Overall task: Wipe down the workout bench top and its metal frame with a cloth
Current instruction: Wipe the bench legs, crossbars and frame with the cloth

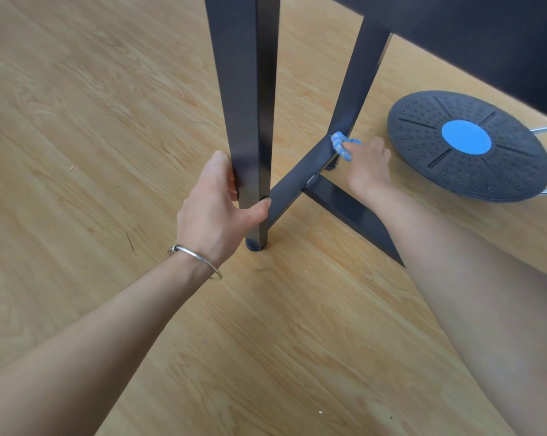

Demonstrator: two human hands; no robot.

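Over a pale wood-grain plank floor (108, 121), our right hand (368, 166) pinches a bunched blue-and-white cloth (341, 146) against the far dark metal bench leg (357, 83), low down where the crossbar (297, 174) joins it. Our left hand (217, 199) curls round the near square leg (247, 105). The dark bench top (486, 33) sits upper right, above a round black balance board with a blue centre (423, 136).

The single head-worn camera looks forward and down, close over the wooden floor (108, 121), toward the bench frame (244, 105).
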